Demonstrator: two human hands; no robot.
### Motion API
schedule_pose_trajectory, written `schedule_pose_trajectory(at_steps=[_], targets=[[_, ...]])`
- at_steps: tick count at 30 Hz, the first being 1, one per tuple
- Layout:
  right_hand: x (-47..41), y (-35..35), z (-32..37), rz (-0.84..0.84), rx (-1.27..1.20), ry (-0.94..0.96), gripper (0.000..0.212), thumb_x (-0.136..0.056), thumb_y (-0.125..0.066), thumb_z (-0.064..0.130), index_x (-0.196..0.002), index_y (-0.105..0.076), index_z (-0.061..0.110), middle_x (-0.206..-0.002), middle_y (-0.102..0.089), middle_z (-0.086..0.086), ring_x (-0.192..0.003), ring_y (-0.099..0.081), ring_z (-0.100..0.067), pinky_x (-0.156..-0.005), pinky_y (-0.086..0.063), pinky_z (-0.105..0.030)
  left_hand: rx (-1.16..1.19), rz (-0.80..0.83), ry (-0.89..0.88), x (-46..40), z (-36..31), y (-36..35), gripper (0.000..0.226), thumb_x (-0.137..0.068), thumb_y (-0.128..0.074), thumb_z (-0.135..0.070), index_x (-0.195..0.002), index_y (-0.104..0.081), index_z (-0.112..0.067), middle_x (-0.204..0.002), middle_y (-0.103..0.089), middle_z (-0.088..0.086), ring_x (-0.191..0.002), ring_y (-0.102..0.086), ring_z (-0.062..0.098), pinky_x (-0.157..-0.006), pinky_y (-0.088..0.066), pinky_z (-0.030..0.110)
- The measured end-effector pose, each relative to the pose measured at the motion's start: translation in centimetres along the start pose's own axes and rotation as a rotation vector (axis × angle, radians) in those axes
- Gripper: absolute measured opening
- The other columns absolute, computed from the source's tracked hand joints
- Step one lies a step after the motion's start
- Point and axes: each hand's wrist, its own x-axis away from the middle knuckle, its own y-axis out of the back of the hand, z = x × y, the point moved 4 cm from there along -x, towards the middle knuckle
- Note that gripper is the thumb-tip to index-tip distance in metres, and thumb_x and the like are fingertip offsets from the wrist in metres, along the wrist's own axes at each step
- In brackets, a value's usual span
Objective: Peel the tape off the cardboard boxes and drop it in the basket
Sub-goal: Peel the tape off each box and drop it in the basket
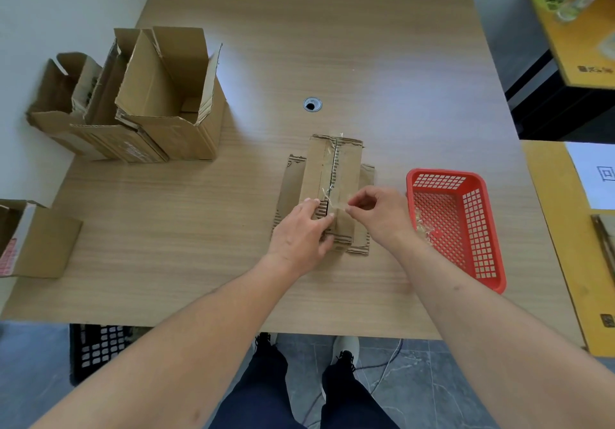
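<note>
A flattened cardboard box lies at the table's middle with clear tape along its centre seam. My left hand presses down on the box's near left side, fingertips at the seam. My right hand pinches a lifted end of the clear tape between thumb and forefinger just right of the seam. A red plastic basket stands to the right of the box, with crumpled clear tape lying inside.
Several opened cardboard boxes stand at the table's far left, and another box sits at the left edge. A cable hole is beyond the flattened box. A yellow surface adjoins on the right.
</note>
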Motion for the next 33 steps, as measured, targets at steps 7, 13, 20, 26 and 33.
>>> schedule_pose_trajectory(at_steps=[7,13,20,26,33], targets=[[0.1,-1.5,0.9,0.135,0.352,0.255,0.024,-0.090,-0.065,0.004,-0.103,-0.080,0.018,-0.100,-0.073,-0.001,-0.095,-0.066,-0.018,-0.085,-0.043,-0.018,-0.085,0.092,-0.035,0.3,0.6,-0.8,0.066,-0.096,-0.064,-0.049,-0.155,-0.038,-0.034,-0.165,-0.024,0.011,-0.154,-0.019,0.027,-0.120,-0.027,0.035],[1.0,-3.0,1.4,0.323,0.439,0.343,0.020,-0.091,-0.066,0.020,-0.105,-0.080,0.016,-0.111,-0.063,-0.003,-0.100,-0.062,-0.023,-0.090,-0.052,-0.038,-0.077,0.119,-0.055,0.4,1.1,-0.4,0.054,-0.100,-0.060,-0.040,-0.152,-0.043,-0.038,-0.166,-0.023,0.009,-0.155,-0.017,0.025,-0.117,-0.033,0.035],[0.4,-3.1,2.1,0.281,0.446,0.340,0.017,-0.090,-0.071,0.004,-0.101,-0.082,0.011,-0.099,-0.074,-0.006,-0.095,-0.068,-0.027,-0.085,-0.055,-0.041,0.001,0.288,-0.170,0.4,5.4,3.0,0.051,-0.092,-0.074,-0.026,-0.140,-0.060,-0.038,-0.167,-0.020,-0.004,-0.154,-0.023,0.015,-0.111,-0.043,0.039],[0.1,-2.2,2.5,0.073,0.347,0.256,0.014,-0.087,-0.074,0.009,-0.093,-0.078,0.020,-0.088,-0.073,0.002,-0.084,-0.067,-0.018,-0.078,-0.057,-0.040,0.016,0.243,-0.011,-0.8,5.4,4.2,0.039,-0.082,-0.074,-0.061,-0.093,-0.077,-0.024,-0.161,-0.034,-0.003,-0.122,-0.060,0.020,-0.094,-0.051,0.033],[-1.1,-1.7,2.8,0.021,0.176,0.100,0.044,-0.077,-0.085,0.010,-0.094,-0.053,0.035,-0.073,-0.068,0.012,-0.068,-0.065,0.002,-0.067,-0.052,-0.023,-0.073,0.038,0.113,-1.5,3.1,2.0,0.094,-0.074,-0.077,-0.068,-0.148,-0.038,-0.025,-0.138,-0.040,0.001,-0.129,-0.042,0.022,-0.101,-0.046,0.038]])
